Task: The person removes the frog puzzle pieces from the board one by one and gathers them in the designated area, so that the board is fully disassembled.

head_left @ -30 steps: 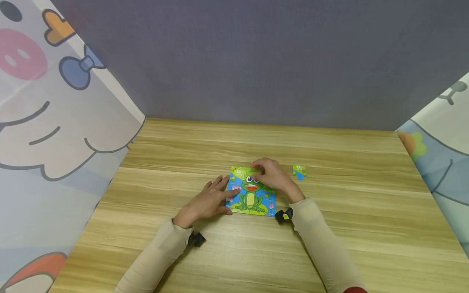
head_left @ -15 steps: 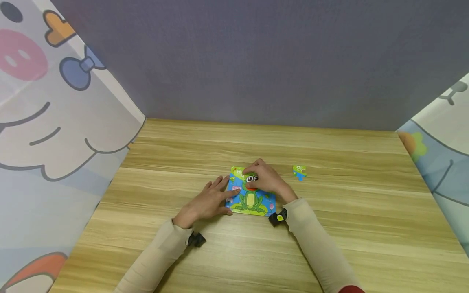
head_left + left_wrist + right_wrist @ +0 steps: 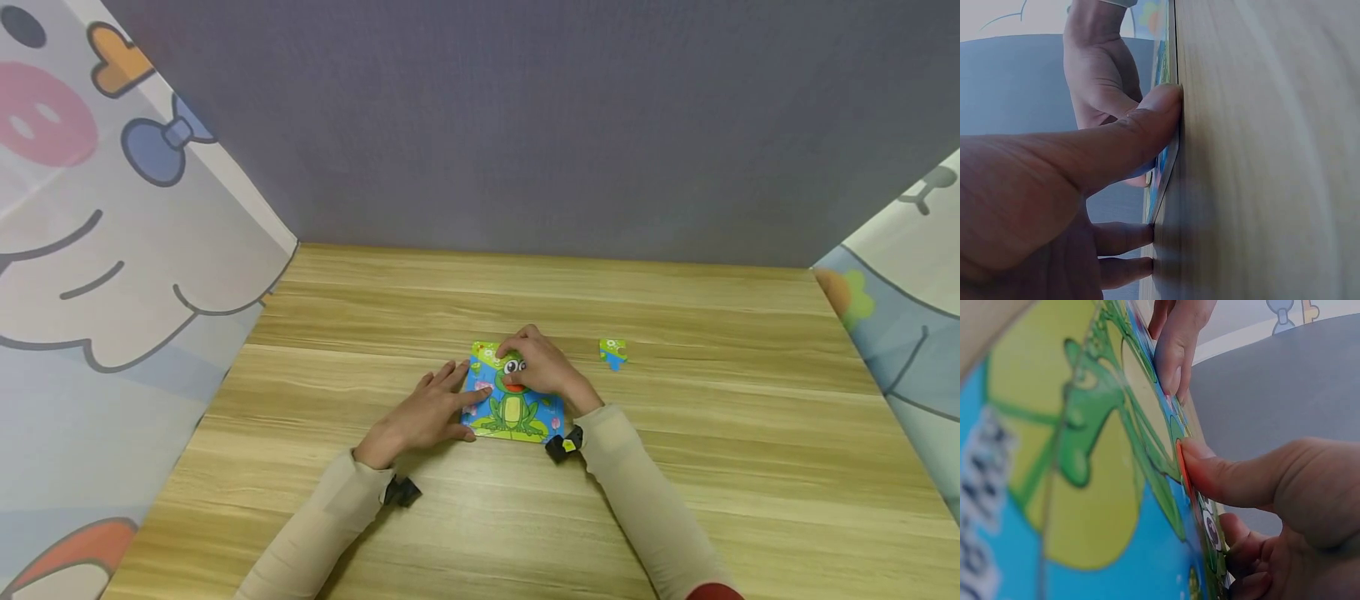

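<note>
A square jigsaw puzzle with a green frog lies on the table. My left hand rests along its left edge with the fingers spread, one finger reaching onto the picture; the left wrist view shows the thumb against the puzzle's edge. Over the frog's head my right hand has its thumb and curled fingers on a puzzle piece, spanning the eyes and mouth. From the right wrist, the thumb touches the red mouth. The right hand covers the puzzle's upper right part.
One loose puzzle piece, green and blue with white flowers, lies right of the puzzle. The wooden table meets a grey panel at the back. Cartoon-printed walls stand at both sides.
My right hand has shifted slightly left over the frog's head, its thumb now at the mouth. My left hand and the loose piece have stayed put.
</note>
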Action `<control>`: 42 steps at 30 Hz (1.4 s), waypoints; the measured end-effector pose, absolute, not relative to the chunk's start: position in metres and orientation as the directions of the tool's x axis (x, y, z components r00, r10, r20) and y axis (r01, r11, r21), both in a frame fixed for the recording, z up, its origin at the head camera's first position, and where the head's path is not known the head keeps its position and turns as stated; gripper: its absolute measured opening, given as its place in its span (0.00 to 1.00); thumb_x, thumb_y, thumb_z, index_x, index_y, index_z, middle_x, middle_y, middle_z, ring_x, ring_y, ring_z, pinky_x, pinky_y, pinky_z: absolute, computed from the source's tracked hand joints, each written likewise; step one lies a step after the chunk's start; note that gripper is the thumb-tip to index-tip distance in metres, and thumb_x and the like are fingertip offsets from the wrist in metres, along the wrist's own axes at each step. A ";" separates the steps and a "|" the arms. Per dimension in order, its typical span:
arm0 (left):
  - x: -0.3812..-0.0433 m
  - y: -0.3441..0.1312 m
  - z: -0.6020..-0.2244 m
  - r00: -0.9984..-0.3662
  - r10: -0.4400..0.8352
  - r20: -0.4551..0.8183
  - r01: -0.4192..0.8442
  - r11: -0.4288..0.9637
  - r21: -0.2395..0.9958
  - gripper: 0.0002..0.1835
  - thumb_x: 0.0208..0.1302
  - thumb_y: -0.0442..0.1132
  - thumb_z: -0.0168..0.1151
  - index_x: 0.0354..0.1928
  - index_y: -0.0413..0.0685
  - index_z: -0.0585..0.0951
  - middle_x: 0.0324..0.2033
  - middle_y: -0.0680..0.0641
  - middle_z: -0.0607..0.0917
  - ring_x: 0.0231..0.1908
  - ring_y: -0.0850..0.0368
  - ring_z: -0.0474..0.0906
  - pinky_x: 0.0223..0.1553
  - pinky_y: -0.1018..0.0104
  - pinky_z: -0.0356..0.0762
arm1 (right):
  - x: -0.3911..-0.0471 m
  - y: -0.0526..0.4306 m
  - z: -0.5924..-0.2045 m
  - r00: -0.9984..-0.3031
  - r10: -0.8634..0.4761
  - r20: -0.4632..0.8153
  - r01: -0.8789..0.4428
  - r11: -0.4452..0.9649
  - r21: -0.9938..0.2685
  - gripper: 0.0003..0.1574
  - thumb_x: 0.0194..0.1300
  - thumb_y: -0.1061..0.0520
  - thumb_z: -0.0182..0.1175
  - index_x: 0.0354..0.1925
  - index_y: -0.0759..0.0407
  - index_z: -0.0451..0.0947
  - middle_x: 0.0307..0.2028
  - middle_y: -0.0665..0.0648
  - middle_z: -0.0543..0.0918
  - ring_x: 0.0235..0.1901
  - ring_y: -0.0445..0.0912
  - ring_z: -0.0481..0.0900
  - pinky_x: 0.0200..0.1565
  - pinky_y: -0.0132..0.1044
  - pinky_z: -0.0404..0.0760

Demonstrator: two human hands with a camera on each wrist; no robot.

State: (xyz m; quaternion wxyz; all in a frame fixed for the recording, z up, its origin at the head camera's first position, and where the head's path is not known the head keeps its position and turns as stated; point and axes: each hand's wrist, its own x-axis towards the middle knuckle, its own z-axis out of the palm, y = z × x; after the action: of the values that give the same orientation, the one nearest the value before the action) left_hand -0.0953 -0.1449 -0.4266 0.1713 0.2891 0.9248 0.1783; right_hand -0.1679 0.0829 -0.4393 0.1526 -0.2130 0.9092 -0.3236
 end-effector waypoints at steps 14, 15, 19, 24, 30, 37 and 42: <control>-0.095 -0.146 -0.427 -0.778 0.594 -0.204 0.479 0.771 0.420 0.38 0.61 0.51 0.69 0.73 0.58 0.69 0.77 0.30 0.51 0.76 0.25 0.49 0.68 0.25 0.55 | -0.166 0.083 -0.439 -0.879 -0.468 -0.097 -0.292 0.687 -0.665 0.30 0.56 0.57 0.75 0.57 0.52 0.79 0.51 0.61 0.78 0.50 0.54 0.73 0.54 0.50 0.72; -0.095 -0.146 -0.427 -0.778 0.593 -0.207 0.477 0.772 0.420 0.38 0.61 0.51 0.69 0.73 0.58 0.69 0.77 0.30 0.51 0.76 0.25 0.49 0.68 0.25 0.55 | -0.166 0.083 -0.438 -0.881 -0.462 -0.100 -0.287 0.690 -0.665 0.31 0.56 0.56 0.75 0.59 0.52 0.78 0.51 0.61 0.78 0.50 0.54 0.74 0.55 0.51 0.72; -0.095 -0.146 -0.427 -0.777 0.594 -0.211 0.478 0.773 0.418 0.38 0.61 0.51 0.69 0.73 0.58 0.68 0.78 0.30 0.51 0.76 0.25 0.49 0.68 0.24 0.55 | -0.165 0.082 -0.437 -0.891 -0.440 -0.111 -0.259 0.693 -0.672 0.35 0.56 0.56 0.75 0.61 0.55 0.77 0.53 0.61 0.79 0.54 0.56 0.74 0.59 0.53 0.72; -0.095 -0.146 -0.427 -0.774 0.599 -0.206 0.484 0.769 0.418 0.38 0.62 0.52 0.68 0.74 0.59 0.68 0.78 0.31 0.50 0.76 0.26 0.49 0.68 0.25 0.55 | -0.166 0.083 -0.435 -0.903 -0.419 -0.099 -0.246 0.690 -0.681 0.32 0.55 0.56 0.76 0.58 0.58 0.80 0.52 0.61 0.80 0.54 0.56 0.74 0.58 0.53 0.73; -0.094 -0.146 -0.428 -0.772 0.602 -0.203 0.486 0.766 0.421 0.38 0.62 0.52 0.68 0.74 0.58 0.68 0.78 0.30 0.50 0.76 0.25 0.49 0.68 0.24 0.55 | -0.166 0.091 -0.435 -0.891 -0.448 -0.069 -0.271 0.650 -0.710 0.24 0.61 0.56 0.71 0.56 0.57 0.82 0.47 0.60 0.82 0.46 0.52 0.74 0.51 0.47 0.72; -0.095 -0.146 -0.428 -0.777 0.592 -0.215 0.471 0.772 0.426 0.39 0.61 0.51 0.68 0.74 0.59 0.68 0.78 0.31 0.50 0.76 0.26 0.47 0.68 0.25 0.54 | -0.168 0.102 -0.433 -0.839 -0.541 -0.058 -0.337 0.600 -0.726 0.25 0.68 0.63 0.62 0.62 0.60 0.77 0.52 0.62 0.83 0.44 0.50 0.75 0.48 0.45 0.76; -0.096 -0.146 -0.428 -0.776 0.591 -0.220 0.468 0.774 0.427 0.39 0.62 0.52 0.68 0.74 0.60 0.67 0.78 0.32 0.49 0.77 0.27 0.46 0.69 0.25 0.53 | -0.168 0.106 -0.429 -0.840 -0.536 -0.083 -0.303 0.591 -0.748 0.28 0.67 0.64 0.63 0.64 0.60 0.74 0.56 0.62 0.83 0.47 0.51 0.78 0.52 0.48 0.78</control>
State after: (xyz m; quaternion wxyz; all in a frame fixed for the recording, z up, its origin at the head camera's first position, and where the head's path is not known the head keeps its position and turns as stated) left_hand -0.0957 -0.1463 -0.4281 0.1737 0.2861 0.9255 0.1771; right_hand -0.1684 0.1062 -0.4294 0.1516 -0.2389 0.8788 -0.3842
